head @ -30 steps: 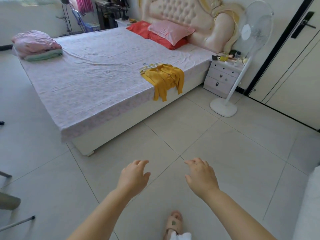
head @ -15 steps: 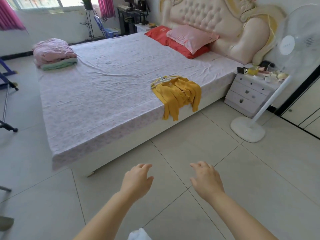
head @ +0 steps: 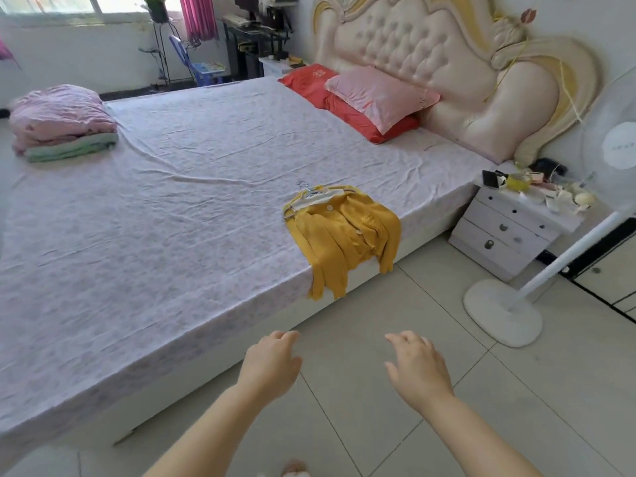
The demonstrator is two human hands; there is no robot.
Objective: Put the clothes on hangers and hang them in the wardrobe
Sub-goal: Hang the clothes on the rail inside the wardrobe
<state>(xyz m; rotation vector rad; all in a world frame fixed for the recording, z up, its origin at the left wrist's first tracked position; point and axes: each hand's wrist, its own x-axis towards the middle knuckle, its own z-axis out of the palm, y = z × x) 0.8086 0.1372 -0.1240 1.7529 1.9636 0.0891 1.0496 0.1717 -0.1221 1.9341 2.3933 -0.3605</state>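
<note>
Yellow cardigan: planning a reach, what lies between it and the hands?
Head view: only floor tiles and the bed edge separate left hand and right hand from the cardigan.

The cardigan (head: pixel 347 235) is mustard yellow and ribbed, with a white collar edge and pale buttons; the hanger (head: pixel 306 189) at its collar is silvery. The bedsheet (head: pixel 155 218) is pale lilac with a faint small print. At one o'clock, a pink pillow (head: pixel 378 94) and a red pillow (head: pixel 309 84) meet a cream tufted headboard (head: pixel 430 56) trimmed in gold. At ten o'clock, a pink quilt (head: pixel 58 115) tops a mint-green blanket (head: pixel 72 149). At three o'clock, the nightstand (head: pixel 506 235) is white with dark knobs, and the pedestal fan (head: pixel 502 315) is white. The floor tiles (head: pixel 378 425) are pale beige.
</note>
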